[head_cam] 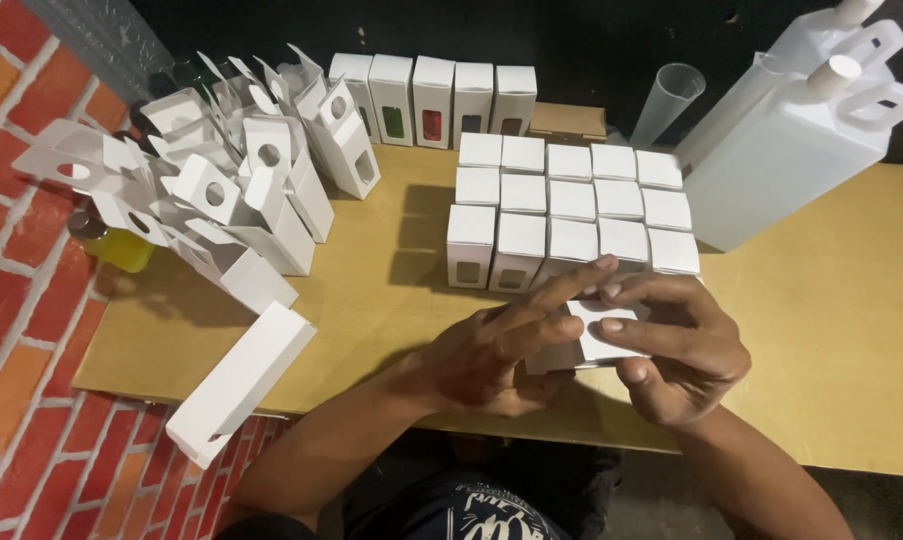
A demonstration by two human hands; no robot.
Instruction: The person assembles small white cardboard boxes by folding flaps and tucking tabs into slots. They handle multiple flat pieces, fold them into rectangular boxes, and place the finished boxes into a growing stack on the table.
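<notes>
Both my hands hold one small white carton (600,338) just above the near edge of the cardboard tabletop (832,330). My left hand (497,350) presses its fingers across the carton's top flap. My right hand (677,345) wraps the carton's right side, thumb on its front. Much of the carton is hidden by my fingers. Directly behind it stands a tight block of closed white cartons (570,215) with small windows in front.
A heap of open, unfilled white cartons (232,170) fills the left side, with a yellow bottle (117,245) under it. One long carton (242,385) overhangs the left edge. A back row of cartons (434,97), two white jugs (792,130) and a clear cup (667,100) stand behind.
</notes>
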